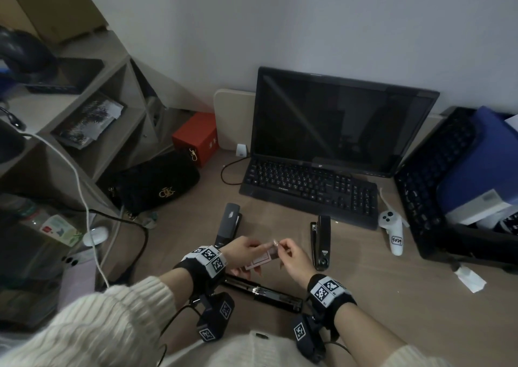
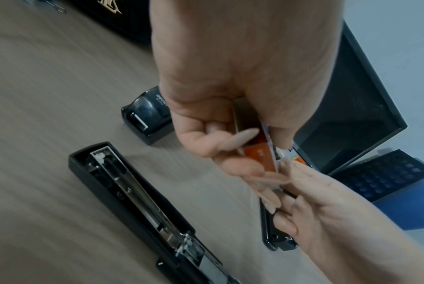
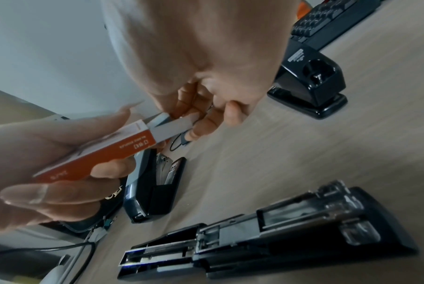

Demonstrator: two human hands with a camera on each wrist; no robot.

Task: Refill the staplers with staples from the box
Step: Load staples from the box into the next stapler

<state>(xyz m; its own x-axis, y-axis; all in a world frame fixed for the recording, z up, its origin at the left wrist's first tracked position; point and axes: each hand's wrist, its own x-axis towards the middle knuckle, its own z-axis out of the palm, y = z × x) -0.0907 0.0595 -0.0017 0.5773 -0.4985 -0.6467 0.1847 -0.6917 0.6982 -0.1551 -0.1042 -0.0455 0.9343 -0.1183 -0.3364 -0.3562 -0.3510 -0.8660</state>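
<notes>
left hand (image 3: 43, 169) grips the orange staple box (image 3: 101, 151), fingers curled round it, above the desk (image 1: 364, 296). right hand (image 3: 206, 63) pinches the grey inner tray (image 3: 174, 126), which sticks out of the box end. both hands are raised over the open stapler (image 3: 266, 236), which lies flat with its magazine exposed, nearest the person. a second stapler (image 1: 228, 223) lies to the left of the hands, a third stapler (image 1: 322, 240) to the right, both short of the keyboard (image 1: 308, 190).
</notes>
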